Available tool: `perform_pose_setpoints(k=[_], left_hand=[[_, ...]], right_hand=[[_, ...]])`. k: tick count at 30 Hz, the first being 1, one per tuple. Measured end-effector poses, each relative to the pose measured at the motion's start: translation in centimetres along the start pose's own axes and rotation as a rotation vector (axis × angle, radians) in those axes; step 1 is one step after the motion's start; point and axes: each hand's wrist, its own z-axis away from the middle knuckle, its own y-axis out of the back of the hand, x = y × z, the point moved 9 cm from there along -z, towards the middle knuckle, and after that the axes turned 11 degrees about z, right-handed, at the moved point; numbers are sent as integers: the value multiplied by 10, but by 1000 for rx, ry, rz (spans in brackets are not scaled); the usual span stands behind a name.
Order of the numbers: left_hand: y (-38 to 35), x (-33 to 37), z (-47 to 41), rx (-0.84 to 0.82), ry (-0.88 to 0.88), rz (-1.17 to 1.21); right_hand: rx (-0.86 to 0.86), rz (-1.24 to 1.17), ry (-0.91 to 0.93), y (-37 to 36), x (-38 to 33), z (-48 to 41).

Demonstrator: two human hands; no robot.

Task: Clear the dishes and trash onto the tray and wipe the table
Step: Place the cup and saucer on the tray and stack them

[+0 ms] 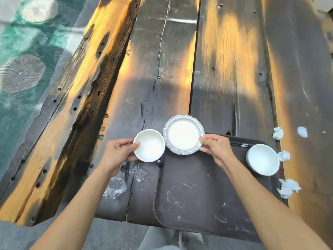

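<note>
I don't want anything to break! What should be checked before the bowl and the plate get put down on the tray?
1. Left hand has firm hold of the white bowl: ok, fingers wrap its rim.
2. Right hand grips the frilly plate: ok, thumb on its edge.
3. Free space on the tray: ok, the middle is bare.
4. Second bowl out of the way: ok, it sits at the tray's right edge.
5. Chopsticks clear of the landing spot: ok, they lie along the far edge.
6. Bowl and plate empty: cannot tell, glare washes out their insides.
</note>
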Motion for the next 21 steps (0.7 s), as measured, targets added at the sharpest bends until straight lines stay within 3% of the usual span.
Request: perform_pose_setpoints(k=[15,21], left_hand=[[-84,-29,-3,-94,-3,-166],[-99,-44,-11,-86,-6,-248]], right_hand=[[35,34,-117,35,94,20],[39,298,-121,37,88,14]])
